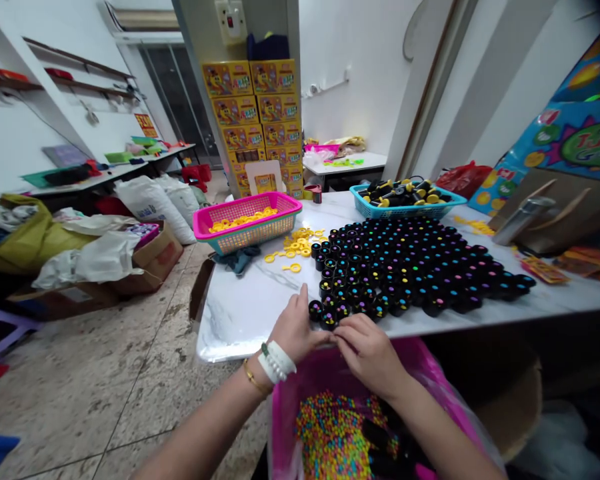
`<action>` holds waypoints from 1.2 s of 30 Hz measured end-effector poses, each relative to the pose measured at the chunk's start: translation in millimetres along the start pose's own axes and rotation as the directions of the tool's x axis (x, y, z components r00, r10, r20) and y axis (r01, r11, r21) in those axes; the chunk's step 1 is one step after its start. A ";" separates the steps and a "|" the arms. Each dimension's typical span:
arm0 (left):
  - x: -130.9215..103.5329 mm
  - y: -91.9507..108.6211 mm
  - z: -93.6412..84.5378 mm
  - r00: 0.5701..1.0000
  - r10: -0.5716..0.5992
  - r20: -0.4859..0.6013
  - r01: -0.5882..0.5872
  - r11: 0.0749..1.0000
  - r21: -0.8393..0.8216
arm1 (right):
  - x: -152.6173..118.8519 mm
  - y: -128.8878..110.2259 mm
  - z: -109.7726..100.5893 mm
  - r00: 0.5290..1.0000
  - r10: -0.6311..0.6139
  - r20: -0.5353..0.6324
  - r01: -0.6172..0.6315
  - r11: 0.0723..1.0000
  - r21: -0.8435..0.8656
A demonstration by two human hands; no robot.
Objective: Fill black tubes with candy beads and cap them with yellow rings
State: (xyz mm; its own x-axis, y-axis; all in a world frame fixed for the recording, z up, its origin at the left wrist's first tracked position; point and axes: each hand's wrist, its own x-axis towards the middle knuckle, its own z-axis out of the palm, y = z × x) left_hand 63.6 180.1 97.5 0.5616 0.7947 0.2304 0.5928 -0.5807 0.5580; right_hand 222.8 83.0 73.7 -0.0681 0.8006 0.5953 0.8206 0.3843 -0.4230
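Note:
My left hand (300,327) lies at the table's front edge, its fingers stretched along the left side of the black cups (405,267) and its thumb reaching across their front. My right hand (373,350) is beside it, fingers curled and pressed together near the left thumb. Whatever those fingertips hold, if anything, is hidden. The cups stand upright in a dense block, with small coloured balls showing in their tops. Below both hands sits a pink tub (285,413) lined with clear plastic, containing many coloured balls (330,433) and some black pieces.
A pink basket (250,227) of yellow ring-shaped parts stands at the table's left, with loose yellow parts (303,243) nearby. Behind the cups is a blue basket (405,210) of black-and-yellow pieces. A metallic bottle (525,217) stands right. Yellow boxes (265,120) are stacked behind.

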 end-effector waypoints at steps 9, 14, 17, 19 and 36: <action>48.7 -27.0 -20.0 0.990 0.018 0.138 -0.023 0.999 0.032 | 18.4 -0.4 17.0 0.999 0.026 0.020 -0.026 0.999 0.035; 76.2 -41.1 -23.7 0.988 0.006 0.151 -0.005 1.000 -0.007 | 31.0 -7.7 28.8 0.999 0.041 0.025 -0.042 0.998 0.049; 89.4 -44.8 -25.2 0.982 0.017 0.188 -0.018 1.000 0.004 | 37.7 -9.4 35.6 0.997 0.062 0.038 -0.063 0.997 0.046; 95.7 -46.2 -25.4 0.978 0.022 0.205 -0.025 1.000 0.013 | 40.9 -8.6 39.5 0.997 0.067 0.043 -0.069 0.997 0.043; 30.4 -18.9 -32.7 0.994 0.045 -0.102 -0.049 0.998 -0.040 | -76.9 7.9 -52.5 0.975 0.151 0.165 -0.161 0.986 0.050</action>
State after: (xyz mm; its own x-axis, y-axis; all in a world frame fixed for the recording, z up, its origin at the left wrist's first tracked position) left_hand 50.5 221.1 120.1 0.5255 0.7818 0.3356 0.5410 -0.6115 0.5774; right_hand 264.3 0.3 60.4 -0.0363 0.9144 0.4033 0.7914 0.2728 -0.5471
